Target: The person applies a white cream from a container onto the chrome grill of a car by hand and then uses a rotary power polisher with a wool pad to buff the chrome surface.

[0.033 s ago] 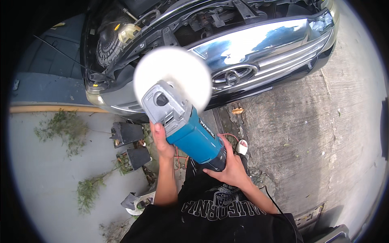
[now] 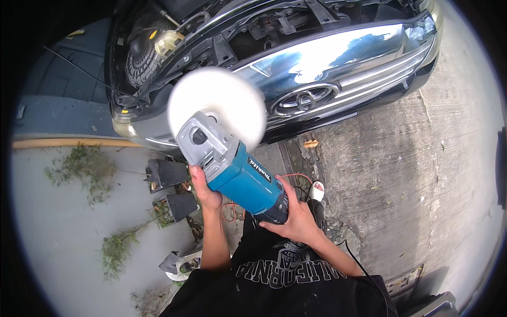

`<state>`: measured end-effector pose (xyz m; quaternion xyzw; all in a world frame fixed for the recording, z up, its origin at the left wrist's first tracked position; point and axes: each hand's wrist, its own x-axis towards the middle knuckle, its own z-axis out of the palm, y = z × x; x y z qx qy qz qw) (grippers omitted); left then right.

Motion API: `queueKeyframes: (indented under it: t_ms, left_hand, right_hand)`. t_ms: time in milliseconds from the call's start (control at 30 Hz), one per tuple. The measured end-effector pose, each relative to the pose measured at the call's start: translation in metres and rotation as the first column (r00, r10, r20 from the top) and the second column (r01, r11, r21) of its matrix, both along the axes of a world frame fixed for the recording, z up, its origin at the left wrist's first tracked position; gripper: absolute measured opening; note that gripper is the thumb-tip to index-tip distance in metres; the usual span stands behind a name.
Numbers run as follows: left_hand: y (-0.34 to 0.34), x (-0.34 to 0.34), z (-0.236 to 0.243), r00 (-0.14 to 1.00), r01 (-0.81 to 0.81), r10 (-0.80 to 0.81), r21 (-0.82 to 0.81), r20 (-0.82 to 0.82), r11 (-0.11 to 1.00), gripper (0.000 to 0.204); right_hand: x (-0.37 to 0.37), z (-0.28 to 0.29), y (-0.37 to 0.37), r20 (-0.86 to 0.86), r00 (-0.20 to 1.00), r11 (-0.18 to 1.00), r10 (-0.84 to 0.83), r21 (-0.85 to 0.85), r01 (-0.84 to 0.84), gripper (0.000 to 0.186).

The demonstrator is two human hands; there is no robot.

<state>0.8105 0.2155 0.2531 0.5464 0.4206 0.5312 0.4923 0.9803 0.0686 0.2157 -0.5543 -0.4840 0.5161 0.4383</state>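
I hold a teal power polisher (image 2: 235, 179) with a silver head and a round white pad (image 2: 227, 92), blurred and raised in front of the car's chrome grille (image 2: 338, 63). My left hand (image 2: 206, 187) grips the side near the silver head. My right hand (image 2: 293, 214) is wrapped round the dark rear handle.
A car front with exposed engine bay (image 2: 269, 21) spans the top, above concrete pavement (image 2: 391, 185). At left are a grey wall (image 2: 63, 211), potted plants (image 2: 177, 206) and a tan pipe (image 2: 68, 142). An orange cord (image 2: 296, 174) lies near my white slipper (image 2: 317, 190).
The polisher and both my hands have shifted slightly left, with the pad a little lower. Both hands still grip it.
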Motion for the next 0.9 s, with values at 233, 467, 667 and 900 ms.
queueKeyframes:
  t_ms: [233, 467, 667, 900]
  left_hand:
    - [0.020, -0.092, -0.005, 0.970, -0.222, 0.222, -0.012, 0.103, 0.975, 0.068]
    - [0.024, -0.012, 0.023, 0.995, 0.096, -0.095, 0.047, -0.031, 0.994, 0.071]
    - [0.025, 0.073, 0.053, 0.897, 0.377, -0.357, 0.031, -0.261, 0.926, 0.062]
    - [0.023, -0.011, 0.030, 0.982, 0.188, -0.187, 0.010, -0.035, 0.982, 0.074]
  right_hand:
    - [-0.063, 0.000, 0.040, 0.051, 0.974, 0.975, 0.220, 0.013, -0.221, 0.111]
    - [-0.045, 0.010, 0.014, 0.002, 0.992, 0.992, -0.123, 0.036, 0.123, 0.106]
    - [-0.038, -0.005, -0.014, -0.200, 0.885, 0.906, -0.420, -0.047, 0.420, 0.103]
    - [-0.064, -0.006, 0.008, -0.012, 0.980, 0.979, -0.200, 0.038, 0.200, 0.106]
